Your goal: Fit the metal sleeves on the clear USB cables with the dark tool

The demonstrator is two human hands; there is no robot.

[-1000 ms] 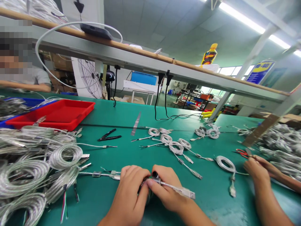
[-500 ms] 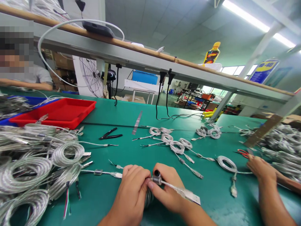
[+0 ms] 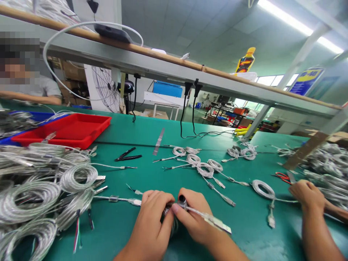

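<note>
My left hand (image 3: 154,217) and my right hand (image 3: 193,217) meet over the green mat, both gripping a coiled clear USB cable (image 3: 171,225). Most of its coil is hidden by my fingers. A small black cylindrical part (image 3: 182,200) sticks up between my thumbs, and the cable's metal USB plug (image 3: 221,225) points out past my right hand. Close to my left hand lies another cable with a ferrite bead (image 3: 114,198). A large pile of coiled cables (image 3: 40,192) lies further left.
A co-worker's hand (image 3: 307,195) works at the right, near red-handled scissors (image 3: 282,177). Several small cable coils (image 3: 205,169) lie ahead. Black pliers (image 3: 127,156) and a steel ruler (image 3: 158,141) lie further back, with a red tray (image 3: 62,130) at the back left.
My hands have turned the cable slightly, bringing the black part up between my thumbs. The co-worker's hand has moved to the right.
</note>
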